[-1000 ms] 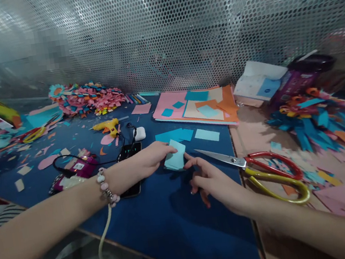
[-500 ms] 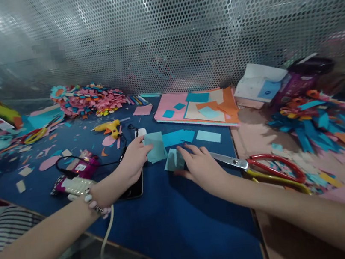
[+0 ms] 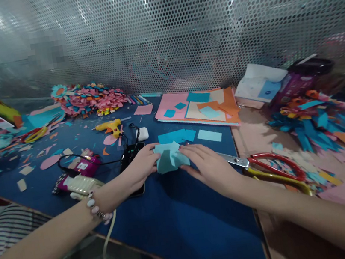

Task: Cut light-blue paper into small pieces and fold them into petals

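Brings 2 batches of pale turquoise rectangular paper slips [image 3: 166, 160], apart 0.5 s ago, together over the blue tabletop [image 3: 186, 222] as 1 bunch; holds opposite edges in the grip of left hand [image 3: 143, 165] and right hand [image 3: 210, 167].

- A paper-craft workspace, by the look of it: the blue table [image 3: 190, 230] is littered at left with paper scraps [image 3: 27, 170].
- A yellow glue gun [image 3: 110, 128] lies left of the middle; large scissors [image 3: 245, 162] lie at right.
- Coloured sheets [image 3: 170, 104] are stacked on the far side.
- Cut-paper work: a pink heap [image 3: 90, 99] far left, a blue-and-orange bundle [image 3: 315, 127] right.
- A perforated metal panel [image 3: 162, 40] behind suggests a workshop or studio; which, I cannot tell.
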The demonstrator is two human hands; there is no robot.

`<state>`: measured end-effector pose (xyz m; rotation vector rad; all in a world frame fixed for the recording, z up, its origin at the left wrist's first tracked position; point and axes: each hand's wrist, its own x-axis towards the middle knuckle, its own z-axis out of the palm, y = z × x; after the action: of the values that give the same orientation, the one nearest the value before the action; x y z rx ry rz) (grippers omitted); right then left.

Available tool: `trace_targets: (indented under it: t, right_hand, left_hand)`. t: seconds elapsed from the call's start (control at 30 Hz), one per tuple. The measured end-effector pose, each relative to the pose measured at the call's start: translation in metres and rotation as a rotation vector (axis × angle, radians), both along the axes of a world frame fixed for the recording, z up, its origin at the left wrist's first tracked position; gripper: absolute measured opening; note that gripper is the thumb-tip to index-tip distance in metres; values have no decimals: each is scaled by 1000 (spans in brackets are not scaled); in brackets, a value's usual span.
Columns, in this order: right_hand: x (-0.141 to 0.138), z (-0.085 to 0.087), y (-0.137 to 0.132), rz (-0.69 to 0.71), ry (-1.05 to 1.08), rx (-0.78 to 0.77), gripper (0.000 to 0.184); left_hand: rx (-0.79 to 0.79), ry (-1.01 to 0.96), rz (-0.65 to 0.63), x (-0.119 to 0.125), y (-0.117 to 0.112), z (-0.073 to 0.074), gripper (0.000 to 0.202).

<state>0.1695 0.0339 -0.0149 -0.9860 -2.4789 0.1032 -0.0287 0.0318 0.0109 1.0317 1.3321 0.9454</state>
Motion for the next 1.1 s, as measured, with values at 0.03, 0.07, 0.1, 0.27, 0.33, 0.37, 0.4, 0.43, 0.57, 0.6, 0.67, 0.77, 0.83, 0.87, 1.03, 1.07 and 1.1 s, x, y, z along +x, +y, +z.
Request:
trace_targets:
  t: [0.03, 0.07, 0.1, 0.27, 0.33, 0.37, 0.4, 0.43, 0.57, 0.6, 0.67, 0.77, 0.83, 0.87, 1.03, 1.07, 1.1]
  right_hand:
    - [-1, 0, 1, 28, -12, -13, 38]
    - [-2, 0, 2, 61, -27, -27, 38]
    - [-3, -1, 3, 96, -39, -38, 38]
    - [3, -6, -3, 204, -18, -79, 40]
    - [8, -6, -10, 169, 72, -157, 42]
    - [10, -5, -13, 143, 128, -213, 44]
    - [11, -4, -17, 116, 187, -266, 45]
    - [13, -4, -20, 83, 249, -309, 45]
    - [16, 0, -22, -100, 518, -389, 45]
    - [16, 1, -21, -132, 582, -436, 47]
    - [15, 2, -17, -148, 686, -587, 51]
    - [14, 4, -16, -153, 735, -738, 42]
    - [13, 5, -19, -189, 702, -728, 32]
    - [14, 5, -22, -206, 684, -713, 30]
    - [20, -2, -40, -256, 675, -728, 48]
    - [22, -3, -43, -262, 679, -727, 54]
    - [23, -4, -45, -265, 684, -727, 59]
  left_hand:
    - [-29, -16, -24, 3, -2, 0, 33]
    - [-47, -27, -38, 6, -3, 0, 33]
    - [-64, -38, -52, 8, -4, -1, 35]
    - [-13, 16, -97, 18, -5, -9, 52]
    - [22, 30, -116, 21, -3, -13, 53]
    - [36, 39, -120, 23, -2, -15, 53]
    - [52, 57, -122, 24, -1, -16, 53]
    - [78, 81, -121, 25, -1, -18, 52]
    - [274, 143, -83, 28, -3, -21, 50]
    - [323, 160, -70, 29, -5, -22, 49]
    - [394, 193, -56, 34, -9, -21, 49]
    - [454, 201, -46, 46, -16, -22, 46]
    - [483, 185, -40, 57, -22, -24, 47]
    - [493, 180, -51, 62, -25, -26, 47]
    - [582, 78, -109, 82, -39, -37, 39]
    - [593, 65, -113, 83, -41, -39, 36]
    - [596, 61, -115, 83, -43, -40, 35]
